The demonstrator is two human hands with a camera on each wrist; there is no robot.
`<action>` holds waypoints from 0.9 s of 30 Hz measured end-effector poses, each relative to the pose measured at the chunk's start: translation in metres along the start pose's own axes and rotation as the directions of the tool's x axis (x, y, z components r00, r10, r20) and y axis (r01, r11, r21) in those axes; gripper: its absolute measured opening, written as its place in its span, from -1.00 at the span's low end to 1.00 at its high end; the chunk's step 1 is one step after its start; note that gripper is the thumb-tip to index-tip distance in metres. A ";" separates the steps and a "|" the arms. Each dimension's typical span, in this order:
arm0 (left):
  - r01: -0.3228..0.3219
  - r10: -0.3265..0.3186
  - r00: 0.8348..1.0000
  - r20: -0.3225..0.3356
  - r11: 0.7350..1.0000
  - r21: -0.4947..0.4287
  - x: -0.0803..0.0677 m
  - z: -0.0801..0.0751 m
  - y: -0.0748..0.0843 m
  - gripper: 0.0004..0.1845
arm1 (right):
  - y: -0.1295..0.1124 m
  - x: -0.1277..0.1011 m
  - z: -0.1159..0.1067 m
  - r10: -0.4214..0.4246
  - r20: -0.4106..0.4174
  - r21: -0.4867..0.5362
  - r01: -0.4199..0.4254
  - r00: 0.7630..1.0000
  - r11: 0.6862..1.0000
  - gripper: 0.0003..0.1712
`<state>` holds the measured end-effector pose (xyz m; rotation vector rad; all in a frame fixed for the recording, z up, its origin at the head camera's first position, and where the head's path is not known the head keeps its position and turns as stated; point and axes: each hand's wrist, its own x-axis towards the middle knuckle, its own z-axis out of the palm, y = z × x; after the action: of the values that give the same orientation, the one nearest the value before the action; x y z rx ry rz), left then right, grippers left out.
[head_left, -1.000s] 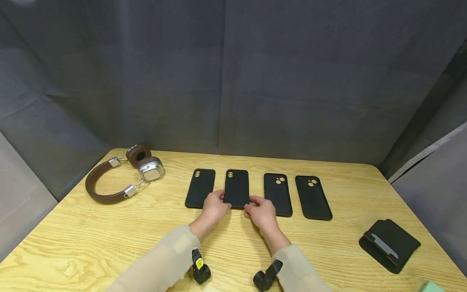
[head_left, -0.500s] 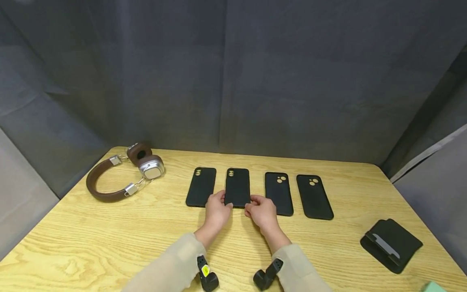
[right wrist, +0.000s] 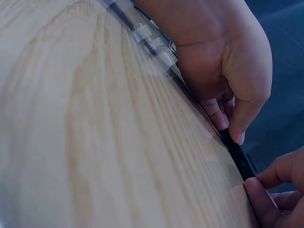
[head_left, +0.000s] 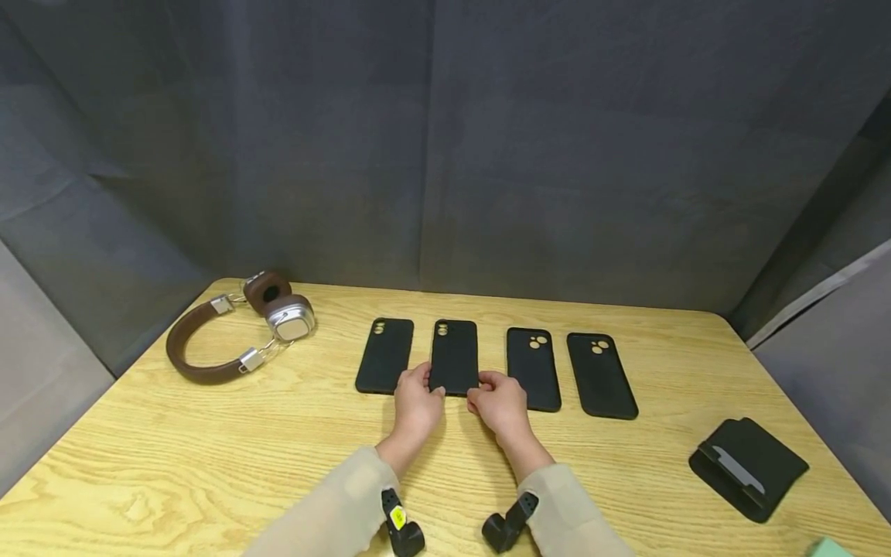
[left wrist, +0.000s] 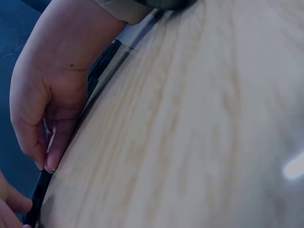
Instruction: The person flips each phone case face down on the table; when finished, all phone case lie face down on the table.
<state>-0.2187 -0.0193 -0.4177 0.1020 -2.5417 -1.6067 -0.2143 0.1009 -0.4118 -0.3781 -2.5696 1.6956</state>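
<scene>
A thin, black, rectangular phone case (head_left: pixel 454 357) is at the centre of the head view, held over or on a pale wood-grain table (head_left: pixel 174 464); whether it touches the wood I cannot tell. Its long axis runs nearly straight up the frame, with the round camera cutouts at its upper-left corner, pointing away from the person. The left hand (head_left: pixel 420 402) pinches its lower-left corner and the right hand (head_left: pixel 500 404) its lower-right, thumbs and fingers nearly closed. Both wrist views show what the head view cannot: the case edge-on, a slim dark strip between thumb and fingertips; the cutouts appear only from the head. Just left lies a matching black case (head_left: pixel 381 360); to the right are two more, a nearer one (head_left: pixel 533 367) and a farther one (head_left: pixel 602 377). Brown-and-silver padded headphones (head_left: pixel 209 374) sit left, a black card holder (head_left: pixel 762 460) lower right, and a dark grey curtain (head_left: pixel 445 155) fills the top.
</scene>
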 end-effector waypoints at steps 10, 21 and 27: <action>0.012 -0.012 1.000 -0.014 1.000 0.029 -0.002 0.003 0.003 -0.53 | -0.003 0.000 0.000 -0.015 -0.019 -0.102 0.013 1.000 0.995 -0.53; 0.053 -0.053 0.999 0.010 0.998 0.015 -0.004 0.003 0.007 -0.46 | -0.003 0.003 -0.001 -0.020 0.019 -0.104 0.022 1.000 0.994 -0.52; -0.008 0.009 1.000 0.016 0.998 -0.063 -0.009 0.003 0.013 -0.47 | -0.004 -0.002 -0.007 -0.008 0.042 0.014 0.008 0.999 1.000 -0.50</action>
<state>-0.2098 -0.0100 -0.4080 0.0720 -2.4974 -1.6900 -0.2119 0.1052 -0.4049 -0.3350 -2.5831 1.7357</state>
